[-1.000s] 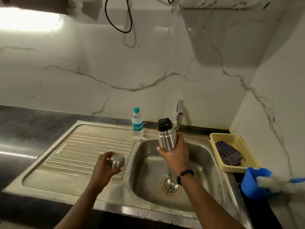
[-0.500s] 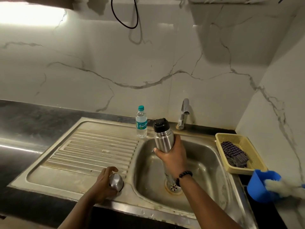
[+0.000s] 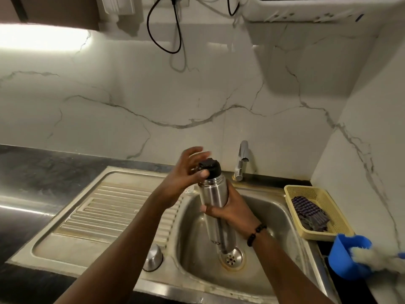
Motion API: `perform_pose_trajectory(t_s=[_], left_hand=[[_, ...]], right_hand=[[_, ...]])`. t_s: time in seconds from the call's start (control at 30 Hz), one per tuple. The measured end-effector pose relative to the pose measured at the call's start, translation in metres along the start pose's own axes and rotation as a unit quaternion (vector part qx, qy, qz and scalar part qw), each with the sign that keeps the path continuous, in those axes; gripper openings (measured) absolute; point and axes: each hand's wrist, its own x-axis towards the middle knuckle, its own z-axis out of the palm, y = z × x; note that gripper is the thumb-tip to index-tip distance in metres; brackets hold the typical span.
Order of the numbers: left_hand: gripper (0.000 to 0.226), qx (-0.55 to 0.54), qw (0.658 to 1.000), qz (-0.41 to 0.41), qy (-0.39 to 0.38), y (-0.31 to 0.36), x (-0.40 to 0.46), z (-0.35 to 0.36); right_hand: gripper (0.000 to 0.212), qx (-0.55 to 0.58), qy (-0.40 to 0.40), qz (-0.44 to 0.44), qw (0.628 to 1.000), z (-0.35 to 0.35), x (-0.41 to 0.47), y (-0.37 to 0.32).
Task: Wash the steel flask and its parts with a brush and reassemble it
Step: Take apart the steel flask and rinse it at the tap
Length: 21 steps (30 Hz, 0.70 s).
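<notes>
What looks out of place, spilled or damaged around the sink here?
Nothing spilled or broken. The steel cup sits upside down at the drainboard's front edge beside the basin, apparently set there on purpose. A brownish stain rings the drain.

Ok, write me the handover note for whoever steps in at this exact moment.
Right hand grips the steel flask upright over the sink basin.
Left hand is open, fingers at the black stopper, not clearly gripping it.
Steel cup lid is off, upside down on the sink's front ledge.
Brush lies in the blue mug, far right, untouched.
Left: remove stopper, scrub, rinse, reassemble.
</notes>
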Motion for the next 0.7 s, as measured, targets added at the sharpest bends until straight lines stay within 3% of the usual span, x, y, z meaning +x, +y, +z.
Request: perform_pose_trajectory(t_s=[0.07,0.1,0.23,0.3,0.4,0.47,0.53,0.63,0.7], left_hand=[[0.074,-0.031,0.997,0.0,-0.07,0.021,0.02,0.019],[0.059,-0.037,0.997,0.006,-0.063,0.027,0.026,0.029],[0.014,-0.051,0.996,0.043,0.062,0.035,0.036,0.06],[0.013,-0.033,0.992,0.045,0.116,0.034,0.04,0.074],[0.021,0.033,0.963,0.044,0.265,0.038,0.043,0.103],[0.026,0.044,0.949,0.024,0.312,0.047,0.038,0.12],[0.03,0.041,0.971,-0.01,0.235,0.047,0.036,0.121],[0.044,0.026,0.998,-0.026,0.056,0.048,0.034,0.098],[0.053,0.01,0.999,0.023,0.048,0.044,0.036,0.082]], right_hand=[[0.07,0.038,-0.019,-0.007,0.999,-0.006,-0.002,-0.008],[0.069,0.054,-0.014,-0.011,0.998,-0.008,-0.002,-0.01],[0.068,0.031,0.047,-0.004,0.998,-0.016,-0.001,-0.016],[0.065,-0.01,0.106,-0.008,0.994,-0.013,-0.001,-0.018],[0.047,-0.083,0.261,-0.047,0.961,-0.002,-0.002,-0.015],[0.037,-0.115,0.305,-0.072,0.943,0.0,-0.003,-0.013],[0.048,-0.105,0.302,-0.054,0.946,-0.009,-0.004,-0.014],[0.074,-0.064,0.232,-0.022,0.97,-0.03,-0.006,-0.02],[0.081,-0.066,0.19,-0.04,0.979,-0.037,-0.008,-0.019]])
